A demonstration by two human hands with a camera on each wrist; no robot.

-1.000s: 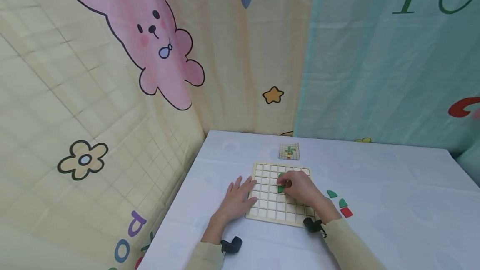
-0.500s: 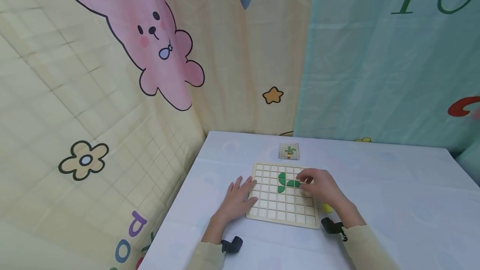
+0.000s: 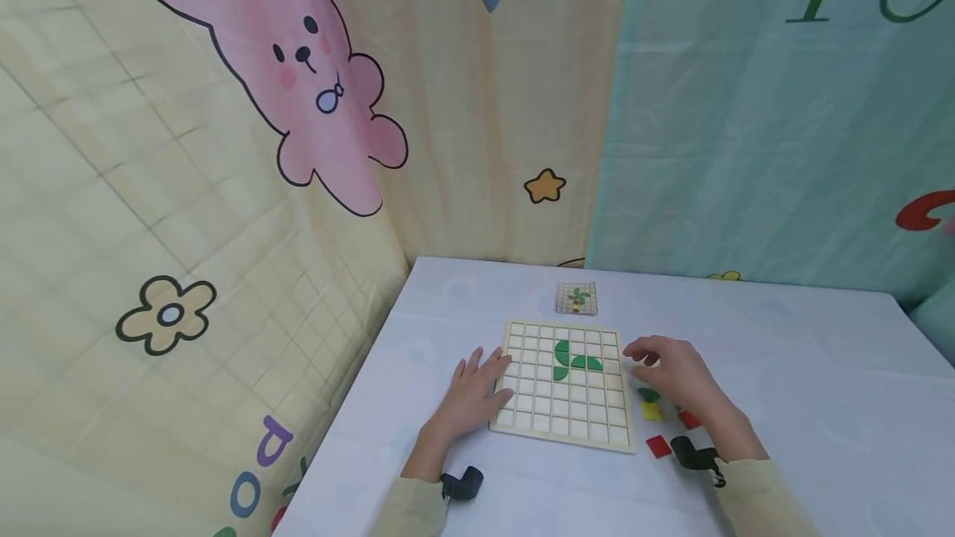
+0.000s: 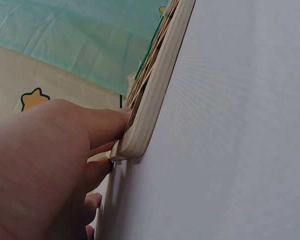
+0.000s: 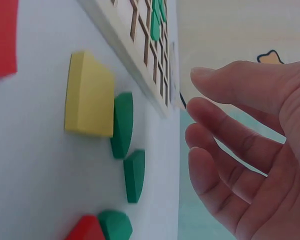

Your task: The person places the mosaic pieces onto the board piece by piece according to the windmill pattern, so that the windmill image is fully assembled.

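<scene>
A pale wooden grid board (image 3: 530,417) lies on the white table. Several green quarter-round pieces (image 3: 562,352) fill cells in its upper middle. My left hand (image 3: 472,394) rests on the board's left edge with fingers spread; in the left wrist view, that hand's (image 4: 45,160) thumb touches the rim at a corner. Right of the board, my right hand (image 3: 675,371) hovers, fingers loosely bent and nothing between them, as the right wrist view of the hand (image 5: 255,140) confirms. Below it lie green pieces (image 5: 122,125), a yellow square block (image 5: 92,95) and red squares (image 3: 659,447).
Behind the board lies a small pattern card (image 3: 576,298) showing a green, red and yellow figure on a grid. Printed curtains (image 3: 462,106) hang along the table's far and left sides.
My right hand has moved right, from over the board's middle to beyond its right edge. Green pieces it covered on the board are now exposed. The left hand stays put.
</scene>
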